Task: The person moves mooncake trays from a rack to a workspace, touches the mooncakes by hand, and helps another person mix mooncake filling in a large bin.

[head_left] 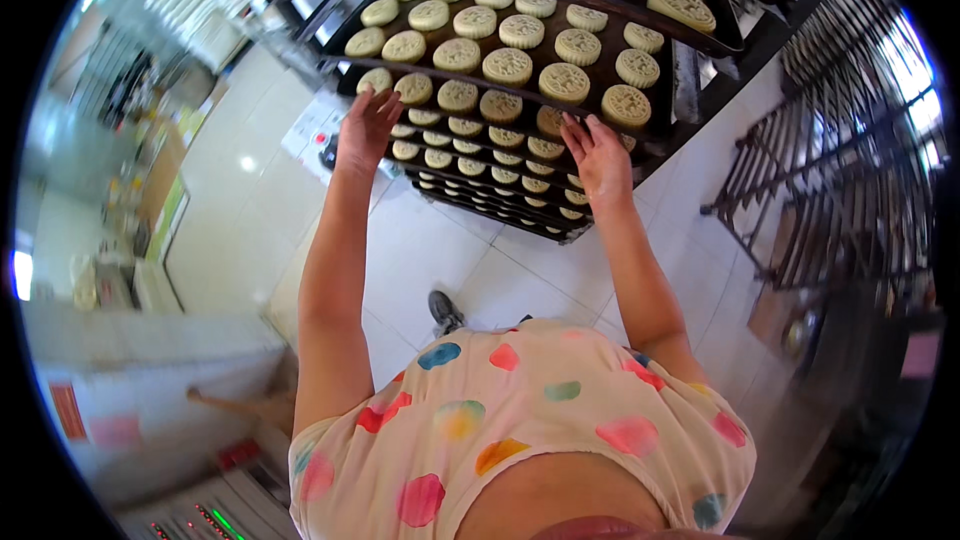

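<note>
Rows of pale, round mooncakes (pixel 508 67) with stamped tops and fluted sides lie on a dark baking tray (pixel 545 75) in a tall rack. At the left part of this tray's front edge is my left hand (pixel 368 128), its fingers apart and stretched toward the rim. My right hand (pixel 602 162) is at the right part of the same edge, fingers also spread, with the fingertips against or just by the rim. Neither hand holds a mooncake. Whether the thumbs hook under the rim is hidden.
The dark metal rack (pixel 725 85) carries more loaded trays above and below. A second rack of bars (pixel 840 190) stands at the right. A white machine with a red mark (pixel 312 135) is left of the rack. White floor tiles (pixel 420 260) lie below, and a counter (pixel 160 200) runs along the left.
</note>
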A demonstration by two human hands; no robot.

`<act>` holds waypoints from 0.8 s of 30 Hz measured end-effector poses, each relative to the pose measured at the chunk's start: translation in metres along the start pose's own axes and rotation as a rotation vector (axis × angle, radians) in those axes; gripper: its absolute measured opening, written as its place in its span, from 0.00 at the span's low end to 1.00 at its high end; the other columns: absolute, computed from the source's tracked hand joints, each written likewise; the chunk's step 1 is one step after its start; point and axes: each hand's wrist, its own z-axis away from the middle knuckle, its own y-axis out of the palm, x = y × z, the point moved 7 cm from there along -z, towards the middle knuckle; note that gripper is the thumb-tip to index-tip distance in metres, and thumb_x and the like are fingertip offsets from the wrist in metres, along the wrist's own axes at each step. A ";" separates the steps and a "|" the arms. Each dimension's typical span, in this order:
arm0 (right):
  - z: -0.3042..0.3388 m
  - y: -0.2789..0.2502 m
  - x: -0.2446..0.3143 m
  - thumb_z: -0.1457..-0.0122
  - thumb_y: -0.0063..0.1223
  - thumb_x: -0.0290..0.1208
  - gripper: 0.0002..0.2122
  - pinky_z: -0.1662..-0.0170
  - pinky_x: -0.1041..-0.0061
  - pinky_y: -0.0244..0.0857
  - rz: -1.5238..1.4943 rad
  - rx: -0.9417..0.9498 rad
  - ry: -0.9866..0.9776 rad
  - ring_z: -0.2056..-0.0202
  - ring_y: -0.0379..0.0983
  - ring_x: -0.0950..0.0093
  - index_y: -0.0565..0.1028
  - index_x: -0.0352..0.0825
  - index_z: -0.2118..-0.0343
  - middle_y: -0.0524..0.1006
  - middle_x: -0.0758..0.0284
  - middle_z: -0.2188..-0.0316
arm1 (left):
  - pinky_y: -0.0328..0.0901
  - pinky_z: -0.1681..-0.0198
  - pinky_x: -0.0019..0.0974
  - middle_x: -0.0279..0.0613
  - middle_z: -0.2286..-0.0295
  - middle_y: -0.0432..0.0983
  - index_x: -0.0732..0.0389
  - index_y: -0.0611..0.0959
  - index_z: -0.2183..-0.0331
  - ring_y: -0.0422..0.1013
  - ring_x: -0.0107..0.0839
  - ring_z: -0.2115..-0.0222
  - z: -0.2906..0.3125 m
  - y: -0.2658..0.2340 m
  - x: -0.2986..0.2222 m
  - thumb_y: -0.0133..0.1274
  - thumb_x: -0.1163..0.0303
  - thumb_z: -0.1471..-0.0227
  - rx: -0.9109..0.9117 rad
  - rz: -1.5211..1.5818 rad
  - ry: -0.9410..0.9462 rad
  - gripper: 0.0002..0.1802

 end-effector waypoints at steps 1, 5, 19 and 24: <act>-0.008 0.003 -0.007 0.47 0.51 0.22 0.07 0.50 0.66 0.66 -0.044 -0.011 -0.047 0.57 0.69 0.68 0.68 0.31 0.65 0.70 0.65 0.63 | 0.62 0.50 0.40 0.47 0.59 0.69 0.65 0.69 0.56 0.65 0.40 0.55 -0.026 -0.002 -0.012 0.52 0.61 0.48 0.008 0.058 -0.017 0.22; -0.040 0.017 -0.020 0.48 0.52 0.23 0.05 0.53 0.65 0.66 -0.120 -0.101 -0.210 0.61 0.68 0.72 0.70 0.33 0.68 0.71 0.68 0.65 | 0.59 0.46 0.49 0.47 0.55 0.63 0.67 0.68 0.56 0.63 0.45 0.54 -0.103 -0.011 -0.038 0.53 0.67 0.52 0.200 0.193 -0.130 0.22; 0.028 0.051 -0.054 0.56 0.53 0.23 0.16 0.52 0.65 0.63 -0.023 -0.295 -0.362 0.57 0.68 0.68 0.69 0.36 0.60 0.72 0.65 0.61 | 0.57 0.45 0.51 0.47 0.58 0.68 0.67 0.69 0.56 0.64 0.46 0.54 -0.055 -0.061 -0.085 0.46 0.72 0.51 0.270 0.238 -0.386 0.18; 0.148 0.073 -0.129 0.59 0.54 0.25 0.14 0.66 0.73 0.64 0.034 -0.500 -0.416 0.65 0.70 0.73 0.71 0.39 0.66 0.74 0.70 0.66 | 0.55 0.45 0.51 0.43 0.45 0.58 0.53 0.61 0.43 0.57 0.45 0.46 -0.002 -0.139 -0.155 0.40 0.39 0.50 0.507 0.194 -0.486 0.39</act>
